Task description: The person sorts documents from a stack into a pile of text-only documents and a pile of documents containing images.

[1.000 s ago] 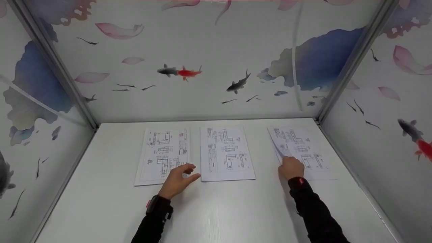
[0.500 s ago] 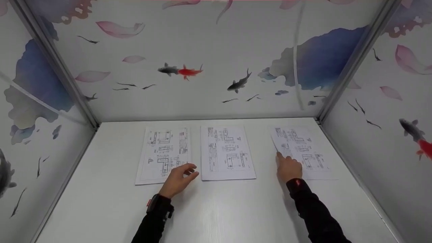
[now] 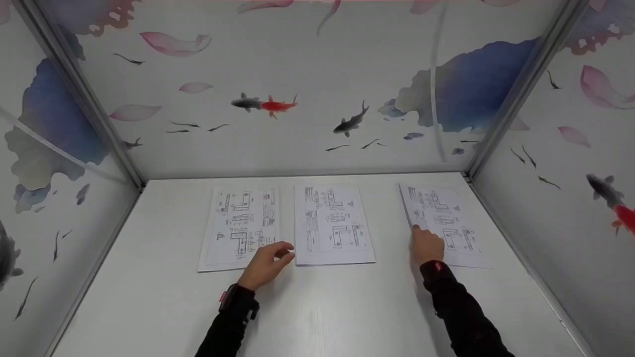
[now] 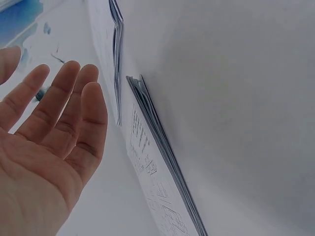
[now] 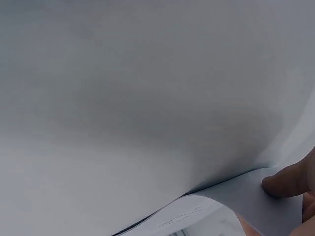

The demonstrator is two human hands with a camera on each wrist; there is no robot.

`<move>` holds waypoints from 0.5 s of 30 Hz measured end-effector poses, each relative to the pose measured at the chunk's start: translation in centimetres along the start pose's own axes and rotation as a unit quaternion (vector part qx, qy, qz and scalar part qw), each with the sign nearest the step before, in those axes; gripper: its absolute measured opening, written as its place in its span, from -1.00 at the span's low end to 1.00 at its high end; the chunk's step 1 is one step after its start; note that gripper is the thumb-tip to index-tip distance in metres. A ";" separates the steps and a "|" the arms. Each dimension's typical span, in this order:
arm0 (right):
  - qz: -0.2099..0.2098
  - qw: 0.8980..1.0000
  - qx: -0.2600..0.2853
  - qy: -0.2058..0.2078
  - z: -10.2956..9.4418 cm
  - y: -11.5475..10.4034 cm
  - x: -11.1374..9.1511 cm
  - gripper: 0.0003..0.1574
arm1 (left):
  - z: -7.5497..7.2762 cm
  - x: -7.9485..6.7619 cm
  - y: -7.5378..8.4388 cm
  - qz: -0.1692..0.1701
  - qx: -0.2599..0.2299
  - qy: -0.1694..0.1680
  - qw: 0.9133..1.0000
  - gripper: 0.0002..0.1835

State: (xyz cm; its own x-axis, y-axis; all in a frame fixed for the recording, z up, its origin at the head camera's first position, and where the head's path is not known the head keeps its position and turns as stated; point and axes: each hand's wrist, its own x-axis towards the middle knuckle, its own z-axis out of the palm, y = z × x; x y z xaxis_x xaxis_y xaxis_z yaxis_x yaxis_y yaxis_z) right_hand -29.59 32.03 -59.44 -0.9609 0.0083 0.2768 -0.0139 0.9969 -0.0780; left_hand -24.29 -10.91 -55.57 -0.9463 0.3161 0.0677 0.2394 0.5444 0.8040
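Three stacks of printed technical drawings lie in a row on the white table. My right hand is at the left edge of the right stack. It pinches the edge of a paper sheet, which bends up with the thumb against its underside; the fingers beyond are partly hidden. My left hand hovers with loosely bent fingers over the lower right corner of the left stack, beside the middle stack. In the left wrist view its palm faces the camera and holds nothing.
The table is walled in on three sides by printed panels showing fish and petals. Metal posts stand at the back corners. Black sleeves with wrist-worn devices cover both forearms.
My right hand lowers the lifted sheet edge, reaches along the left edge with its index finger, then curls its fingers at that edge again. The left hand shifts slightly right.
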 end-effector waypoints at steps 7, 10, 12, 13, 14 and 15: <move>0.000 0.999 0.038 0.035 -0.4 -2.5 -0.2 -0.63 | 0.9 0.7 0.9 0.001 0.005 -0.009 1.000 -0.70; -0.014 0.996 0.054 0.070 -0.5 -3.7 -0.2 -0.51 | 1.5 1.2 1.7 0.013 0.000 -0.015 1.000 -0.71; -0.034 0.993 0.065 0.096 -0.6 -4.6 -0.2 -0.42 | 1.9 1.5 2.3 0.021 -0.005 -0.018 1.000 -0.71; -0.046 0.991 0.069 0.109 -0.7 -5.1 -0.2 -0.40 | 2.1 1.6 2.6 0.021 -0.007 -0.020 1.000 -0.71; -0.058 0.988 0.074 0.122 -0.9 -5.6 -0.1 -0.38 | 2.2 1.7 2.8 0.022 -0.009 -0.021 1.000 -0.72; -0.069 0.986 0.077 0.134 -1.1 -6.2 -0.1 -0.36 | 2.4 1.8 2.9 0.025 -0.009 -0.022 0.999 -0.73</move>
State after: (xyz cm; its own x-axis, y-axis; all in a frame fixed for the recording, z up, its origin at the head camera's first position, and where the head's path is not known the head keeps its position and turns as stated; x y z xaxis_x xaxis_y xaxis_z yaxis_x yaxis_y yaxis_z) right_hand -29.11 25.97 -57.97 -0.8392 -0.0862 0.5370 -0.2014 0.9664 -0.1596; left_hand -24.73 -6.93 -54.52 -0.9228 0.3764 0.0825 0.2815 0.5124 0.8113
